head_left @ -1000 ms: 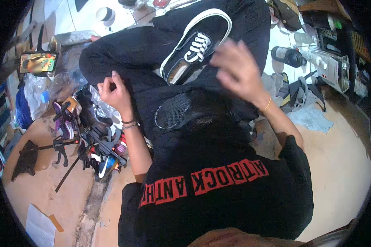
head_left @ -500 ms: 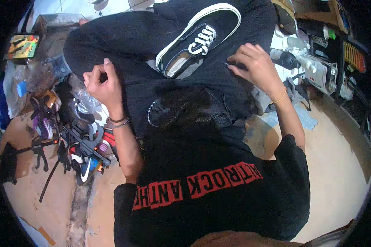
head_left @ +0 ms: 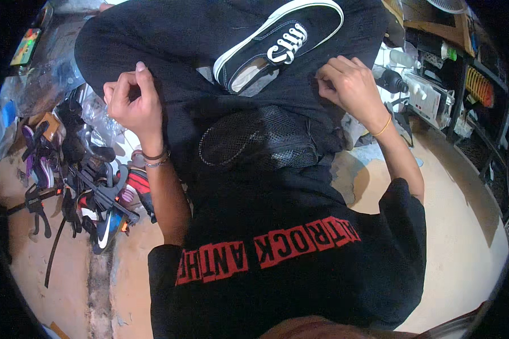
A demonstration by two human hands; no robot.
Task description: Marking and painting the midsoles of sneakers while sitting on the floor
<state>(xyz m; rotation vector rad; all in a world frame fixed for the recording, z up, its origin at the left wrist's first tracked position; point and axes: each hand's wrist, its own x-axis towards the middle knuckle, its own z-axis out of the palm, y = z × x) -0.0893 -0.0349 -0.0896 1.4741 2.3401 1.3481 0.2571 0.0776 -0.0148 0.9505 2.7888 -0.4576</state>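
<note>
A black shoe with a white sole edge and white laces lies on the crossed legs in dark trousers, its toe toward the upper right and its opening toward the person. It sits beyond and between the two hands. The left hand is well apart from it, over the trousers, fingers curled in and thumb near them, leaving a narrow loop; whether anything thin is pinched there I cannot tell. The right hand is nearer, just beside the shoe, back of the hand up and fingers bent downward (a thin yellow band circles that wrist); its fingertips are partly hidden, so I cannot tell if it holds something. Black mesh covers part of the lap below the shoe. On the floor to the left, dark clamps lie heaped among other shoes, near clear plastic. To the right, a dark bottle lies near a black shelf.
</note>
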